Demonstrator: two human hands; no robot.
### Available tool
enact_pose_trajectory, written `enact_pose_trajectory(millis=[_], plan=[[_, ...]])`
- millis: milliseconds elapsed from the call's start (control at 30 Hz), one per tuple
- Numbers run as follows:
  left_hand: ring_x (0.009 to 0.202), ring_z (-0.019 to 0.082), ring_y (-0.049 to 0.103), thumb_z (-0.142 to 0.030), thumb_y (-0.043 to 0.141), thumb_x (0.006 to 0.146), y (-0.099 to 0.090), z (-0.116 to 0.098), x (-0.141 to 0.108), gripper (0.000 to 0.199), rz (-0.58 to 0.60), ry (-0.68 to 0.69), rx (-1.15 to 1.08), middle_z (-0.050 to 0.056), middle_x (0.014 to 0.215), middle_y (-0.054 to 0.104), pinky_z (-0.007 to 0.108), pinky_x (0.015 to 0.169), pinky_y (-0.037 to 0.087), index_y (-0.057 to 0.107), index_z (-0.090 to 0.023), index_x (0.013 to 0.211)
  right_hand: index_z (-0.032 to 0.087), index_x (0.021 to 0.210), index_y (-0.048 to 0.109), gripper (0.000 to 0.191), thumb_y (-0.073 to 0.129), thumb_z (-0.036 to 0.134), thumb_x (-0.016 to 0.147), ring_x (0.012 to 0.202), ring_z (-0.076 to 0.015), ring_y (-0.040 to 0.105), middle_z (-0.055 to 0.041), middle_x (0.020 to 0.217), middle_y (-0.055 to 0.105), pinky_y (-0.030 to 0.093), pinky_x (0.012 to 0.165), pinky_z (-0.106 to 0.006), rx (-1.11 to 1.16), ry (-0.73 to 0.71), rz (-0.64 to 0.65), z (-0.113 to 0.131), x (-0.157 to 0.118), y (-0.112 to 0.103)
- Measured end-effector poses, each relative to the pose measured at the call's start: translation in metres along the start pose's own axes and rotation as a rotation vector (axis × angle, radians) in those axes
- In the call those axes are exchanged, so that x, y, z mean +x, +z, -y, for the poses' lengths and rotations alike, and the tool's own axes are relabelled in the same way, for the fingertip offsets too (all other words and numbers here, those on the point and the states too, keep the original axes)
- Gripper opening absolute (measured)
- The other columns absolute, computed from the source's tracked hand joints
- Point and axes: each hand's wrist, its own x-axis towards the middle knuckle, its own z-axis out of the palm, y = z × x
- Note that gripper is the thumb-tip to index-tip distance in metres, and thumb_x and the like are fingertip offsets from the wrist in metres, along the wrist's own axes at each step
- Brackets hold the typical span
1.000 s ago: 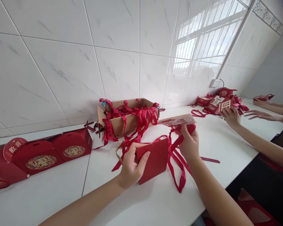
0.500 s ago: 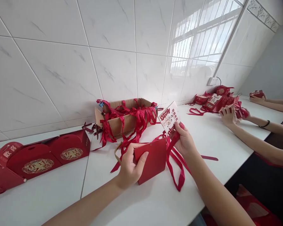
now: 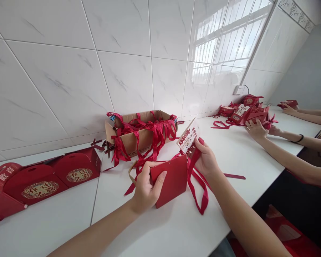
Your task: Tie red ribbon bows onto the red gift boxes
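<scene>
My left hand [image 3: 147,187] grips a plain red cardboard piece [image 3: 173,180] by its left edge, thumb across the face. Whether it is a folded box or a flat panel, I cannot tell. My right hand [image 3: 206,159] is closed on a printed white-and-red card [image 3: 187,139], tilted just above the red piece, with a wide red ribbon [image 3: 194,159] beneath the fingers. More ribbon [image 3: 202,201] hangs in a loop below that hand. Behind my hands stands an open brown carton [image 3: 141,141], red ribbons draped over its sides.
Red gift boxes [image 3: 40,178] with gold emblems line the left side. More red boxes [image 3: 240,113] are piled by the wall at right. A co-worker's hands [image 3: 256,131] handle a ribboned box there, and another hand [image 3: 290,110] holds one farther back. A red strip [image 3: 234,176] lies near the table edge.
The printed card has turned slightly more edge-on in my right hand. My left hand keeps its hold on the red piece. The nearer co-worker's box has turned slightly. The view has shifted a little.
</scene>
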Motion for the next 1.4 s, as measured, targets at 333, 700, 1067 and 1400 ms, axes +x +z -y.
enact_pose_trajectory(millis=[333,700,1067,1400], plan=[[0.068,0.011,0.063,-0.018,0.055,0.090,-0.001,-0.003,0.000,0.017,-0.011,0.010,-0.007,-0.003,0.080,0.067,0.021,0.058,0.049,0.048,-0.025,0.104,0.022,0.095,0.068,0.020,0.068,0.026,0.076,0.086,-0.0176,0.067,-0.0009,0.093,0.071,0.056,0.076,-0.032,-0.019,-0.295,-0.165,0.002,0.004,-0.003],[0.065,0.015,0.062,-0.022,0.056,0.089,0.000,-0.003,0.000,0.014,-0.035,-0.022,0.028,-0.001,0.077,0.066,0.026,0.056,0.048,0.051,-0.024,0.102,0.026,0.079,0.062,0.008,0.057,0.027,0.073,0.073,-0.0149,0.061,0.0030,0.075,0.063,0.050,0.068,-0.027,-0.208,-0.591,-0.189,0.004,0.004,-0.009],[0.067,0.015,0.061,-0.023,0.059,0.087,-0.001,0.000,-0.001,0.014,-0.048,-0.021,0.028,0.000,0.079,0.066,0.026,0.057,0.048,0.054,-0.024,0.100,0.029,0.086,0.063,0.013,0.055,0.029,0.076,0.086,-0.0165,0.061,0.0037,0.086,0.064,0.049,0.076,-0.029,-0.192,-0.661,-0.276,0.005,0.010,-0.018],[0.069,0.016,0.062,-0.023,0.059,0.088,0.000,-0.001,-0.001,0.014,-0.049,-0.029,0.032,0.002,0.083,0.066,0.027,0.058,0.049,0.053,-0.024,0.101,0.025,0.079,0.061,0.007,0.058,0.028,0.074,0.074,-0.0149,0.061,0.0033,0.075,0.062,0.050,0.069,-0.027,-0.174,-0.564,-0.210,0.004,0.005,-0.010]])
